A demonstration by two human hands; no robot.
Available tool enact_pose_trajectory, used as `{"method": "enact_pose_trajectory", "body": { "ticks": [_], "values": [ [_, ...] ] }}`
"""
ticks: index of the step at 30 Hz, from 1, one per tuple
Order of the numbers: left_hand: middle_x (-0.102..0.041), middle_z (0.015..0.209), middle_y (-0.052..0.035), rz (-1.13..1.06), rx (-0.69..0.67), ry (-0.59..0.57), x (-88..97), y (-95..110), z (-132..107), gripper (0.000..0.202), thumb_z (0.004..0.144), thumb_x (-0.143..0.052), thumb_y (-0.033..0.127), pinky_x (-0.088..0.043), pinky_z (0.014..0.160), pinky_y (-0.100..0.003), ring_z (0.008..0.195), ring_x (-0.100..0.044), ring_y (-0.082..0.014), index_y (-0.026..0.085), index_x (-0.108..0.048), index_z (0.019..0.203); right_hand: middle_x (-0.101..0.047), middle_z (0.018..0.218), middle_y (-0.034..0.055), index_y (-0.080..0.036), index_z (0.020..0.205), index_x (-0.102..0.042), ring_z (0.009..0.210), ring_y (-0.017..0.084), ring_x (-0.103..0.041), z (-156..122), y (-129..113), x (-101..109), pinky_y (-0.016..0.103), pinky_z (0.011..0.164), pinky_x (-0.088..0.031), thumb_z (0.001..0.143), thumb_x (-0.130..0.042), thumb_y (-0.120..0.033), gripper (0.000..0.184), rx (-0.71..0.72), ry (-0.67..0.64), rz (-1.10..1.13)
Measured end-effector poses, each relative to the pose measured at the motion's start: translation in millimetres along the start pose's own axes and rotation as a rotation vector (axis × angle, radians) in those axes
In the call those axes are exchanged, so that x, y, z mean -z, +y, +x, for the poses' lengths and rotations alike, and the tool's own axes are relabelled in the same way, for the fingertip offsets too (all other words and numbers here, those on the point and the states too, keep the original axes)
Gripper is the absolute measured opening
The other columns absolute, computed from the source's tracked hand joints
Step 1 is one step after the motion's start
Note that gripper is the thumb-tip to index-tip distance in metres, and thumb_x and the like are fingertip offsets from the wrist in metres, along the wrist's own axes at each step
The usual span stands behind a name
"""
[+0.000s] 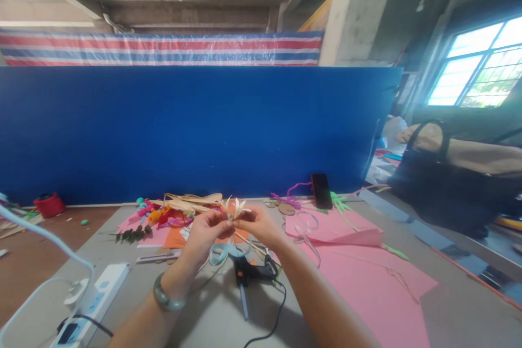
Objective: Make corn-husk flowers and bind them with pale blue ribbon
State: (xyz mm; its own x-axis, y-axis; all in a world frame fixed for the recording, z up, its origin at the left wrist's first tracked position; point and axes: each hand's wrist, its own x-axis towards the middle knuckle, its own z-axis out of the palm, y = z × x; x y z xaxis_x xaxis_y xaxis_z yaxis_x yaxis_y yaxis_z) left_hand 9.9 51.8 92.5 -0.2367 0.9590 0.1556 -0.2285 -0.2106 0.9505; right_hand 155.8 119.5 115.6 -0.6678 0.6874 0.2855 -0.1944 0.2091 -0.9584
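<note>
My left hand [207, 231] and my right hand [258, 224] meet over the table, both closed with fingertips pinched together. Between them is a small white flower [240, 207] with narrow pointed petals, sticking up above the fingers. A pale blue ribbon [219, 255] hangs in loops below the hands; whether it is tied to the flower I cannot tell. Under the hands lies a black glue gun [253, 271], with a glue stick [243, 303] poking out of its back end. My left wrist wears a grey-green bangle [165, 296].
Left of the hands lie wooden sticks [191, 202], green leaves [134, 234] and a box cutter [158, 256]. A white power strip [100, 296] stands front left. Pink sheets [367, 283] and a phone [321, 191] are right. A blue panel [196, 130] closes the back.
</note>
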Motion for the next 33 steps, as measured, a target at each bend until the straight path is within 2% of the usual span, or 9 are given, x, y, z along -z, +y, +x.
{"method": "enact_pose_trajectory", "body": {
  "ticks": [9, 12, 15, 18, 24, 28, 33],
  "values": [
    [-0.07, 0.067, -0.0059, 0.068, -0.033, -0.046, 4.6, -2, 2, 0.028, 0.061, -0.08, 0.024, -0.051, 0.062, -0.029, 0.059, -0.064, -0.016, 0.011, -0.067, 0.082, -0.065, 0.069, -0.0005, -0.015, 0.071, -0.067, 0.064, 0.013, -0.059, 2, 2, 3, 0.027, 0.067, -0.047, 0.059, -0.08, -0.03, 0.023, 0.006, 0.021, 0.054],
    [-0.07, 0.067, -0.0051, 0.065, -0.055, -0.048, 5.4, -4, 3, 0.026, 0.063, -0.079, 0.023, -0.051, 0.061, -0.028, 0.058, -0.063, -0.0148, 0.011, -0.067, 0.082, -0.064, 0.068, -0.0014, -0.016, 0.075, -0.068, 0.054, 0.009, -0.054, 2, 3, 3, 0.022, 0.054, -0.044, 0.06, -0.079, -0.029, 0.023, 0.006, 0.057, 0.026],
    [-0.071, 0.072, -0.0054, 0.066, -0.08, -0.01, 4.3, -3, 4, 0.024, 0.064, -0.078, 0.022, -0.051, 0.063, -0.027, 0.061, -0.064, -0.0149, 0.012, -0.067, 0.083, -0.065, 0.071, -0.0002, -0.016, 0.089, -0.07, 0.043, 0.006, -0.046, 3, 5, 1, 0.02, 0.042, -0.037, 0.067, -0.074, -0.031, 0.027, -0.039, 0.02, -0.023],
    [-0.073, 0.078, -0.0066, 0.092, -0.12, 0.043, 1.7, 1, 3, 0.024, 0.065, -0.077, 0.022, -0.053, 0.066, -0.028, 0.068, -0.066, -0.0169, 0.012, -0.068, 0.085, -0.066, 0.07, 0.0012, -0.014, 0.091, -0.07, 0.044, 0.006, -0.047, 4, 7, -2, 0.021, 0.044, -0.039, 0.069, -0.073, -0.032, 0.029, -0.047, -0.007, -0.048],
    [-0.073, 0.078, -0.0059, 0.087, -0.164, 0.067, -0.8, 2, 3, 0.024, 0.064, -0.077, 0.022, -0.054, 0.067, -0.027, 0.07, -0.067, -0.0172, 0.012, -0.068, 0.084, -0.062, 0.065, -0.0011, -0.014, 0.086, -0.067, 0.044, 0.006, -0.047, 4, 8, -10, 0.02, 0.043, -0.038, 0.07, -0.069, -0.032, 0.024, -0.013, 0.095, -0.022],
    [-0.073, 0.075, -0.0051, 0.095, -0.134, 0.067, 2.8, -5, 5, 0.024, 0.063, -0.078, 0.023, -0.053, 0.064, -0.026, 0.067, -0.067, -0.0167, 0.013, -0.068, 0.083, -0.057, 0.061, -0.0042, -0.016, 0.082, -0.06, 0.04, 0.005, -0.043, 4, 10, -12, 0.018, 0.038, -0.034, 0.074, -0.064, -0.031, 0.017, 0.014, 0.172, -0.037],
    [-0.072, 0.076, -0.0059, 0.081, -0.084, 0.05, 4.0, -7, 5, 0.027, 0.064, -0.078, 0.025, -0.052, 0.063, -0.025, 0.067, -0.066, -0.0162, 0.013, -0.067, 0.085, -0.055, 0.061, -0.0053, -0.017, 0.083, -0.055, 0.039, 0.005, -0.043, 5, 16, -10, 0.018, 0.037, -0.033, 0.077, -0.058, -0.03, 0.014, 0.008, 0.143, -0.053]
  ]
}}
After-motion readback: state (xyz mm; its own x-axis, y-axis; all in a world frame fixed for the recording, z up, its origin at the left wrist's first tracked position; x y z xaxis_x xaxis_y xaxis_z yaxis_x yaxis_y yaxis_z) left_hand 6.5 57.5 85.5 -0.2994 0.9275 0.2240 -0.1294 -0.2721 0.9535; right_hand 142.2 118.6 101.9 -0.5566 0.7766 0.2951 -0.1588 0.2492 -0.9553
